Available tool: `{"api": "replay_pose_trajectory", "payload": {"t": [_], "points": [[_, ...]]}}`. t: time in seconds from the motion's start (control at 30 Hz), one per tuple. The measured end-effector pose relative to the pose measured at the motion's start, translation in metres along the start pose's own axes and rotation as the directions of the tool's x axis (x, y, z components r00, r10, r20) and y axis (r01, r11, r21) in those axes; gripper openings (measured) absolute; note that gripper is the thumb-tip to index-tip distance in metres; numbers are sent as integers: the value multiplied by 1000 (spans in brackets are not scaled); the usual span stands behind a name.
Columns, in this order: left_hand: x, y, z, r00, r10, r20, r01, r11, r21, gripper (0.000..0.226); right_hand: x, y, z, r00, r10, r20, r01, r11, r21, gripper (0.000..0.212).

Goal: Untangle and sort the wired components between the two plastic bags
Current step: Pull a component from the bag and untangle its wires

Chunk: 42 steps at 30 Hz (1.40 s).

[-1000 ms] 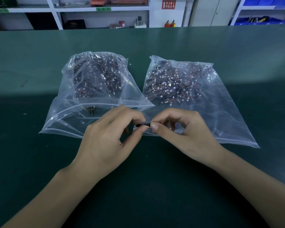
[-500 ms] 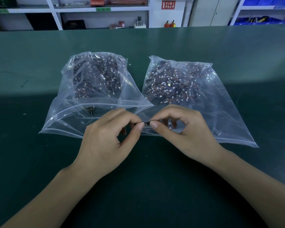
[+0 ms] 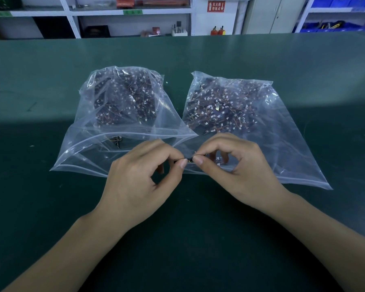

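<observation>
L hand (image 3: pixel 139 182) & R hand (image 3: pixel 238 171) each pinch, thumb + forefinger, one small black wired component (image 3: pixel 189 159) between them, just above near edges of left bag (image 3: pixel 89 152) & right bag (image 3: pixel 293 148), both w/ component heaps, on green table (image 3: pixel 51 207).

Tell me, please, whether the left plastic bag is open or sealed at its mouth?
Open. The left bag has its zip strips parted, gaping toward the hands, on the green table.
</observation>
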<state>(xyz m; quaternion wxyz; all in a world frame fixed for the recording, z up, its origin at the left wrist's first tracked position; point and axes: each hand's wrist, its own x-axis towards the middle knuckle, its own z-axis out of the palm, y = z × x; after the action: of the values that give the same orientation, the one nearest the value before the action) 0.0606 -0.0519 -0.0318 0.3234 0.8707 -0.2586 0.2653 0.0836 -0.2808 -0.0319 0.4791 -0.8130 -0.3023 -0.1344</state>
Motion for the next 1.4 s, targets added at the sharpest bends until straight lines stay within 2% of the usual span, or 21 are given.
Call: {"api": "replay_pose_trajectory", "payload": {"t": [0.8,0.93,1.03,1.23,1.4], "points": [[-1,-8,3,1000,17,-15,-17,1000,6,11,2,2,-3,1000,-4,-1,4,999,-41,3],[-1,-14,3,997,-28,-77,29,1000,11,18,2,8,-7,995,8,100,21,958,-285,35],[0,-14,3,998,-39,-57,38,999,-16,20,3,11,-11,990,36,139,17,932,-361,42],[-2,-12,7,1000,-6,-2,5,995,-99,12,3,9,-13,999,24,45,-9,950,-313,37],[-3,-16,9,1000,26,-7,-26,997,-66,9,3,6,-13,1000,-10,0,9,956,-295,37]]}}
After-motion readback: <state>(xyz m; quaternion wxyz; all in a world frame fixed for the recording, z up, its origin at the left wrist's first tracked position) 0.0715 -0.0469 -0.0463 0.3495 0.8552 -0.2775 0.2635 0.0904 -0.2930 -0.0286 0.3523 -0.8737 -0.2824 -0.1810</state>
